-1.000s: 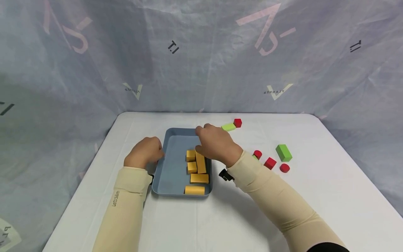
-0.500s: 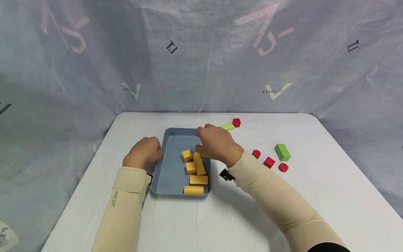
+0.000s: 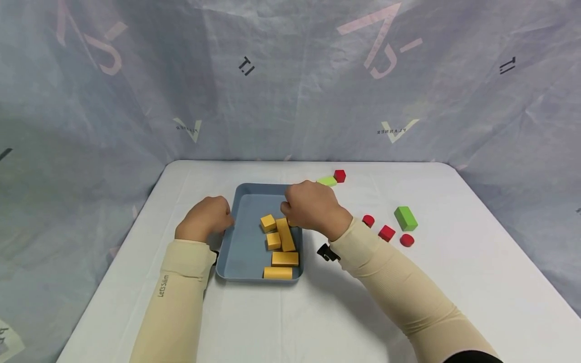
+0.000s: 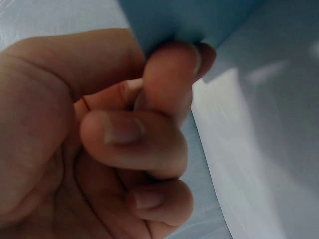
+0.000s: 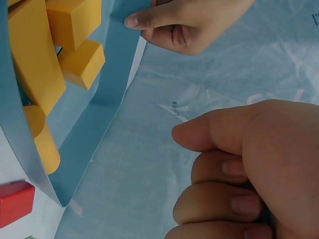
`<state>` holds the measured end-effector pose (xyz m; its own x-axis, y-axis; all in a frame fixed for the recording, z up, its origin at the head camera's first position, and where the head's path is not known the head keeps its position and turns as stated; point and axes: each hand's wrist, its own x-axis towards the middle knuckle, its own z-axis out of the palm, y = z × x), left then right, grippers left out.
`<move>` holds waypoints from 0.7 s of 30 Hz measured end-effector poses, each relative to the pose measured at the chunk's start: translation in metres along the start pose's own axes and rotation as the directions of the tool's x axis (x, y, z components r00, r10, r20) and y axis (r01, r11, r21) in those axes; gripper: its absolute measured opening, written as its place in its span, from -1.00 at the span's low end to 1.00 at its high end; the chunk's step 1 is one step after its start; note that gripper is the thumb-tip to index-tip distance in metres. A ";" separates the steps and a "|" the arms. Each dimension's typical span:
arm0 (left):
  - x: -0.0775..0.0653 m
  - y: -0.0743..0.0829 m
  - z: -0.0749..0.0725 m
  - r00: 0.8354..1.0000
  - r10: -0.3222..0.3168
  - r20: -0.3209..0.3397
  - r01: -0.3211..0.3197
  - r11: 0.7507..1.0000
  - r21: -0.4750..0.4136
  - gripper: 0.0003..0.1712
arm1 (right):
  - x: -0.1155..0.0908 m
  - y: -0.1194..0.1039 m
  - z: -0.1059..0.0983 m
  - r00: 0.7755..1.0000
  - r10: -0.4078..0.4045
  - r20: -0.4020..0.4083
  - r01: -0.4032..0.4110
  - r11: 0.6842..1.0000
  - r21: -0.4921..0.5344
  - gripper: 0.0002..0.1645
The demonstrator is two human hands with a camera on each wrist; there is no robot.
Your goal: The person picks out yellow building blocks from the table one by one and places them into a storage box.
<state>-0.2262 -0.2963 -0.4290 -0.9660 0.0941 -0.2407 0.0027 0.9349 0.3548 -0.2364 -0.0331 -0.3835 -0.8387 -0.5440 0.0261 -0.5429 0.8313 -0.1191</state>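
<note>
A blue-grey tray point(image 3: 242, 252) lies on the table with yellow wooden blocks gathered along its right side. They include two cubes point(image 3: 268, 223), a long block point(image 3: 286, 235), a flat block point(image 3: 285, 259) and a cylinder point(image 3: 278, 273) at the front. My left hand point(image 3: 206, 219) pinches the tray's left rim between thumb and curled index finger point(image 4: 172, 74). Over the tray's back right is my right hand point(image 3: 313, 209), fingers curled with nothing in them. Just below it another yellow cylinder point(image 5: 46, 149) lies inside the tray wall, mostly hidden in the head view.
Right of the tray lie a red cube point(image 3: 387, 233), two round red blocks point(image 3: 407, 240) and a green block point(image 3: 406, 218). Behind the right hand are a light green block point(image 3: 327, 181) and another red block point(image 3: 340, 176). A grey cloth backdrop point(image 3: 272, 101) stands behind the table.
A yellow piece has come into the tray under my right hand, which has let it go and curled up. The back cube moved left and the long block turned. The left hand keeps its grip.
</note>
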 end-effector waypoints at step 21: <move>0.001 0.000 0.001 1.000 -0.010 0.000 0.010 1.000 0.005 -0.55 | -0.015 0.011 0.002 0.999 0.033 -0.004 -0.033 0.999 0.014 -0.52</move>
<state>-0.2270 -0.2955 -0.4300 -0.9660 0.0848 -0.2442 -0.0056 0.9376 0.3476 -0.2299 -0.0156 -0.3876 -0.8563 -0.5158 0.0264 -0.5144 0.8471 -0.1338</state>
